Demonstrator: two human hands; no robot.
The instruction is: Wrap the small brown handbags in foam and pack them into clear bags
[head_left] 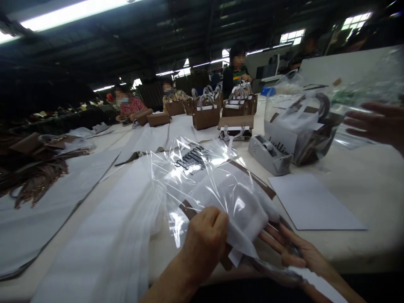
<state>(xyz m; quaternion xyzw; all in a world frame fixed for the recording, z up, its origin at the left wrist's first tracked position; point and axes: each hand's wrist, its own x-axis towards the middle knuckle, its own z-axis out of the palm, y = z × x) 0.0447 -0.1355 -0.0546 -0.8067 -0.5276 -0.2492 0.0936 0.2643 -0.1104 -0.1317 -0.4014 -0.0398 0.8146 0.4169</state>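
Note:
A brown handbag (pixel 227 257) lies partly inside a clear plastic bag (pixel 189 179) with black lettering, white tissue (pixel 243 210) covering much of the handbag. My left hand (pixel 206 231) is closed in a fist on the plastic bag's near edge. On the other side, my right hand (pixel 293 246) supports the handbag, its fingers reaching along and partly under it. The plastic-wrapped handle (pixel 277 271) hangs towards my right wrist, beside a strip of white paper (pixel 318 284). Some of the right fingers are hidden by the tissue and handbag.
A grey tape dispenser (pixel 270 155), a bagged handbag (pixel 303 130) and a white sheet (pixel 315 202) are to the right. White foam sheets (pixel 104 227) lie left. Several brown handbags (pixel 205 115) stand farther back. Another person's hand (pixel 375 122) is at the right edge; co-workers sit beyond.

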